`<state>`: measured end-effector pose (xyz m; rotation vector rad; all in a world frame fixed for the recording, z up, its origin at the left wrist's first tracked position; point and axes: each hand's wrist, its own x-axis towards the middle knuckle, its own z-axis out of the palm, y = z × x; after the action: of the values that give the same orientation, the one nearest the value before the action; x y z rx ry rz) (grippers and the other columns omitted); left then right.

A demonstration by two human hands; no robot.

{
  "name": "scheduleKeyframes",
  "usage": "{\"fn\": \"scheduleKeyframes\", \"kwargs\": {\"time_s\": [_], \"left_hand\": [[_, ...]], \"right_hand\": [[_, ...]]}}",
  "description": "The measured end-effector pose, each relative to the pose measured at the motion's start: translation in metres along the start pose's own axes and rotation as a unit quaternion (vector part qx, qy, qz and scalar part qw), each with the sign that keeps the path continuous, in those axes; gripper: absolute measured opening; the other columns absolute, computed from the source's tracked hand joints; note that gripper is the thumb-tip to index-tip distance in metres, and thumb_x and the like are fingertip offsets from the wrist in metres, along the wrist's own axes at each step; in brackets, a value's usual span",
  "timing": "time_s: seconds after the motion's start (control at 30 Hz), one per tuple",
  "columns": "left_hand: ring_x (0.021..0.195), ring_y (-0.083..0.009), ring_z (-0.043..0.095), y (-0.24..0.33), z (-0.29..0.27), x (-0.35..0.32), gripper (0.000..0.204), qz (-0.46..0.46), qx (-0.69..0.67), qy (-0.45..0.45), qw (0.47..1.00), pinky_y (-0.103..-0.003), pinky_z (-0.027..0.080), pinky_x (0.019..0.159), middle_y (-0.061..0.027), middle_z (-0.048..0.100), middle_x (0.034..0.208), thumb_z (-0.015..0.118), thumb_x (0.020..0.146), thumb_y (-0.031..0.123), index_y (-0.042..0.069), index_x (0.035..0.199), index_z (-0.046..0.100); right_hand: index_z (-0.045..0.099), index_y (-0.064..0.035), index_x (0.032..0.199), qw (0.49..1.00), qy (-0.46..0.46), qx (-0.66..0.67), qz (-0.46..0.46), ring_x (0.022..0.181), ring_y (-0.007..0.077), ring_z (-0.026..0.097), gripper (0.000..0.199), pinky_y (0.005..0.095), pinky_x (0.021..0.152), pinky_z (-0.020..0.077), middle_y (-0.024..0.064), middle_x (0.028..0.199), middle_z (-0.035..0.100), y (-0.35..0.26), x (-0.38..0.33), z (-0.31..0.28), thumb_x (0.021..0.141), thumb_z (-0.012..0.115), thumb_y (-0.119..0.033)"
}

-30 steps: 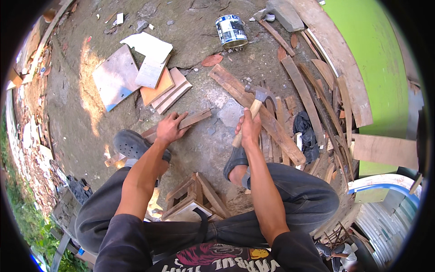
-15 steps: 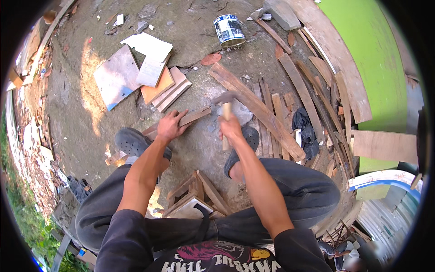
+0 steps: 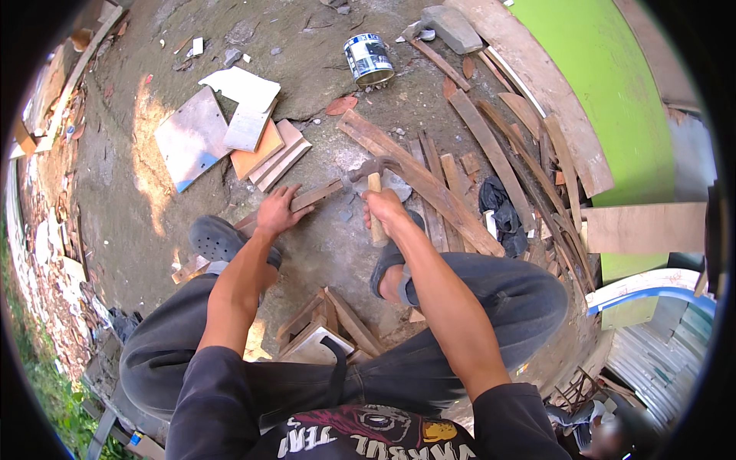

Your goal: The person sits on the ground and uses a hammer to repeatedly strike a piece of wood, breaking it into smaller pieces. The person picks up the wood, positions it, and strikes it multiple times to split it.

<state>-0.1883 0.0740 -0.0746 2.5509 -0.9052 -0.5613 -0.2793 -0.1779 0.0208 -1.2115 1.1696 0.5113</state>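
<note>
My right hand (image 3: pixel 386 211) is wrapped round the wooden handle of a claw hammer (image 3: pixel 375 184). Its dark metal head is just off the right end of a short wooden strip (image 3: pixel 320 194), over a pale stone (image 3: pixel 392 185) on the ground. Pressing down on that strip, my left hand (image 3: pixel 277 211) holds it with fingers curled over its edge. The strip's other end runs toward my left clog (image 3: pixel 216 237). Close beyond the hammer lies a long brown plank (image 3: pixel 422 184), slanting from upper left to lower right.
Board offcuts (image 3: pixel 192 134) lie at the far left, and a paint can (image 3: pixel 369 60) stands beyond. Right of me are wooden strips (image 3: pixel 494 157), a black plastic bag (image 3: pixel 503 215) and a green panel (image 3: pixel 598 84). A small wooden stool (image 3: pixel 314 341) sits between my legs.
The view has shifted slightly, so the surroundings sit a little farther left. The hammer's head has turned a little; both hands keep their hold.
</note>
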Motion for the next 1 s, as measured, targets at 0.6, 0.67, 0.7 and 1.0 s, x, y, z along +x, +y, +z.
{"fn": "scheduleKeyframes", "kwargs": {"time_s": [0.6, 0.67, 0.7, 1.0], "left_hand": [[0.104, -0.0452, 0.059, -0.002, -0.013, -0.047, 0.061, -0.167, 0.06, -0.074, 0.981, -0.051, 0.045, 0.089, -0.0301, 0.06, 0.111, 0.059, 0.09, 0.053, 0.001, 0.121, 0.049], [0.103, -0.0467, 0.059, -0.002, -0.016, -0.056, 0.058, -0.153, 0.07, -0.085, 0.982, -0.05, 0.046, 0.087, -0.0294, 0.061, 0.108, 0.056, 0.092, 0.054, 0.003, 0.118, 0.05], [0.103, -0.0469, 0.059, -0.003, -0.021, -0.058, 0.057, -0.117, 0.049, -0.096, 0.987, -0.05, 0.046, 0.087, -0.0291, 0.062, 0.107, 0.054, 0.093, 0.054, 0.003, 0.117, 0.05], [0.101, -0.0488, 0.059, 0.068, -0.054, -0.063, 0.07, -0.137, -0.057, -0.118, 0.982, -0.047, 0.043, 0.093, -0.0314, 0.064, 0.102, 0.035, 0.098, 0.06, -0.003, 0.106, 0.064]], "right_hand": [[0.061, 0.0058, 0.105, 0.884, 0.054, -0.38, -0.265, 0.073, 0.0317, 0.067, 0.04, 0.0421, 0.07, 0.0506, 0.0212, 0.083, 0.067, -0.037, -0.226, -0.119, 0.091, 0.059, -0.032], [0.063, 0.0046, 0.11, 0.871, 0.053, -0.372, -0.315, 0.089, 0.0406, 0.067, 0.043, 0.0435, 0.083, 0.05, 0.0255, 0.093, 0.069, -0.044, -0.225, -0.12, 0.09, 0.06, -0.033], [0.063, 0.0049, 0.11, 0.874, 0.063, -0.367, -0.312, 0.09, 0.0407, 0.067, 0.044, 0.0437, 0.083, 0.0501, 0.0264, 0.094, 0.068, -0.05, -0.228, -0.12, 0.09, 0.06, -0.034], [0.062, 0.013, 0.101, 0.874, 0.146, -0.356, -0.299, 0.09, 0.0436, 0.066, 0.055, 0.0457, 0.085, 0.049, 0.0315, 0.092, 0.066, -0.073, -0.232, -0.132, 0.091, 0.056, -0.041]]}}
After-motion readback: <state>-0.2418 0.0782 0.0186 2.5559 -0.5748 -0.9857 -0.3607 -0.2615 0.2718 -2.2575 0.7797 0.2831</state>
